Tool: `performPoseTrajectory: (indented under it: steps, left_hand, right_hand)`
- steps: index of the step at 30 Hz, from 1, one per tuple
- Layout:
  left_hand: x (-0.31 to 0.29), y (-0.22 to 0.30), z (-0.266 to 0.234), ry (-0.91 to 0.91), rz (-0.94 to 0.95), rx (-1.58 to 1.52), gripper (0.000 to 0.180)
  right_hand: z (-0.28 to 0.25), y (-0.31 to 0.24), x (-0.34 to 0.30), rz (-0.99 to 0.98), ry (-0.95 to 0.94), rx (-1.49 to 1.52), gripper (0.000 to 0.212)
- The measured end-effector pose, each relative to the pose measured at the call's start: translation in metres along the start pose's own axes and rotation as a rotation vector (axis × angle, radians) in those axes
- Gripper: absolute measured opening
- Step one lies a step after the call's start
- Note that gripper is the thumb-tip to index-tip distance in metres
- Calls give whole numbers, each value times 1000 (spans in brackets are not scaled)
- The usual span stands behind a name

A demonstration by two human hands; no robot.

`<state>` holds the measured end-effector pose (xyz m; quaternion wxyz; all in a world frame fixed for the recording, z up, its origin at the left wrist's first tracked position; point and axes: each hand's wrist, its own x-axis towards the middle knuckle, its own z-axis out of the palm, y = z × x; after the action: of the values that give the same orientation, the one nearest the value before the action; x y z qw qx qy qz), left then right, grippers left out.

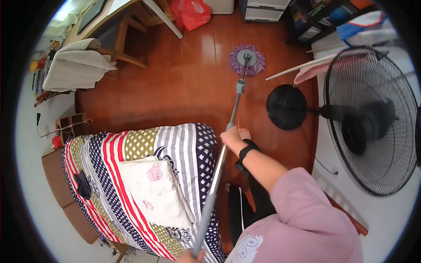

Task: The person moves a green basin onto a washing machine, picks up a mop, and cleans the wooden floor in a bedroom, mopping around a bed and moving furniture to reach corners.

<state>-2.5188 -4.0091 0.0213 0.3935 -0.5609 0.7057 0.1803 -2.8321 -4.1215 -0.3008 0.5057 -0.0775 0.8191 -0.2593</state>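
A long-handled mop [218,168] slants across the view, its round head [247,59] of purple and white strands flat on the reddish-brown floor. Higher on its grey and silver pole, toward the head, my right hand [232,136] is closed around it, a black band on the wrist. My left hand [191,256] grips the grey upper end of the handle at the lower edge of the picture, partly cut off. The pole passes over the edge of the bed [184,138], which has a patterned cover and a folded white blanket [151,190].
A large black standing fan [370,118] is on the right, its round base [287,107] on the floor. A white pole [302,66] leans near it. Wooden chair [125,39] and desk are at far left, with a red plastic bag [191,13] and drawers [265,11] at the back.
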Motion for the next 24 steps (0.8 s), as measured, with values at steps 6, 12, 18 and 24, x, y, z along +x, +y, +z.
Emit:
performPoseTrajectory:
  steps: [6,12,18,24]
  left_hand:
    - [-46,8,64,-259,-109,-403,49]
    - [-195,-169,193,-174,-273,-546,46]
    - [-300,-280,157,-382,-493,-158,43]
    - [-249,-189,179,-275,-358,-469,42]
  right_hand:
    - [28,79,-25,47,156,-158,19]
    - [170,218,-216,3,-68,10,39]
    - [244,273,-382,647,-551,145,42]
    - [226,332,-303,-35,21,59,37]
